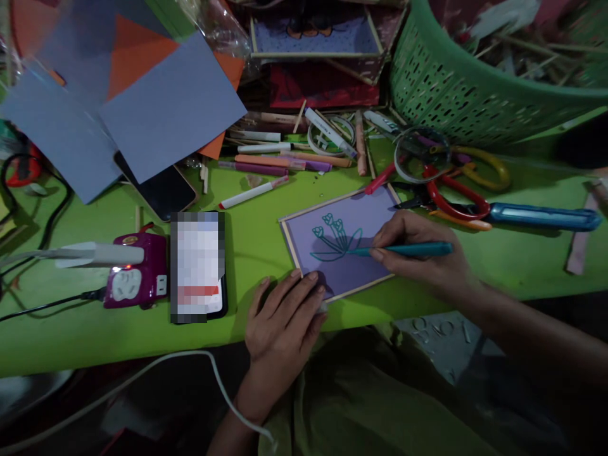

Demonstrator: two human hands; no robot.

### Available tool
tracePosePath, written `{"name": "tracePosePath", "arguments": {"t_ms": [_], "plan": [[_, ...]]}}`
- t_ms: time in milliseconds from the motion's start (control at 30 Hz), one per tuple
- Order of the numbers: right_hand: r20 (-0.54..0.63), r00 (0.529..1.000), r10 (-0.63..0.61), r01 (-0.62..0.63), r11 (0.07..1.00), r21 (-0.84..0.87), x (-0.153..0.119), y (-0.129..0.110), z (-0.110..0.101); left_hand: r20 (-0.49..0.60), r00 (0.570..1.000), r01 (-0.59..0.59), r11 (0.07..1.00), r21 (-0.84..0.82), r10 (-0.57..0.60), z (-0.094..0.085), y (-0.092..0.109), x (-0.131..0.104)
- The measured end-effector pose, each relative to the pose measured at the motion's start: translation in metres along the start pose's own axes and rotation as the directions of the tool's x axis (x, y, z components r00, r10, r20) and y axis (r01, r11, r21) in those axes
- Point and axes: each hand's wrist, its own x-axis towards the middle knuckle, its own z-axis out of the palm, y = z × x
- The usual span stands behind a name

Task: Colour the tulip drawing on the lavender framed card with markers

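A purple card (361,218) edged with thin wooden strips lies tilted on the green table. On it is a green line drawing of flowers (338,231) with stems and long leaves. My right hand (425,253) grips a teal marker (418,249) between thumb and fingers, its tip at the base of the leaves. My left hand (287,316) lies flat with its fingers stretched out, the fingertips on the card's lower left corner.
Left of the card are a phone (197,266) with a blurred screen and a purple power strip (135,269). Several markers (266,161) lie behind it. Scissors (458,196) and a blue-handled tool (544,216) are at the right, below a green basket (441,95). Grey-blue paper sheets (175,107) lie back left.
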Motion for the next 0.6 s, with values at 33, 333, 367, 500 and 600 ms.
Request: {"name": "tracePosePath", "arguments": {"t_ms": [33, 333, 367, 500, 600], "plan": [[-0.002, 1.000, -0.001, 0.001, 1.000, 0.001, 0.0003, 0.0001, 0.0004, 0.001, 1.000, 0.000, 1.000, -0.002, 0.000, 0.0000, 0.0002, 0.0001], [-0.020, 1.000, 0.006, -0.005, 0.998, 0.065, 0.0007, -0.0005, 0.0016, -0.009, 1.000, 0.001, 1.000, 0.011, -0.001, 0.0010, -0.0012, -0.0018], [-0.045, 0.999, -0.002, 0.005, 0.996, 0.084, 0.0006, -0.0006, 0.0011, -0.010, 1.000, 0.000, 1.000, 0.012, 0.000, 0.0010, -0.0013, -0.0019], [-0.176, 0.984, -0.013, 0.054, 0.972, 0.228, 0.0016, 0.0016, -0.0022, -0.014, 1.000, 0.004, 1.000, 0.014, -0.003, 0.0013, -0.0011, -0.0017], [-0.256, 0.966, 0.037, 0.060, 0.931, 0.360, 0.0049, 0.0028, -0.0047, -0.025, 1.000, 0.000, 1.000, 0.008, 0.001, 0.0016, -0.0013, -0.0012]]}}
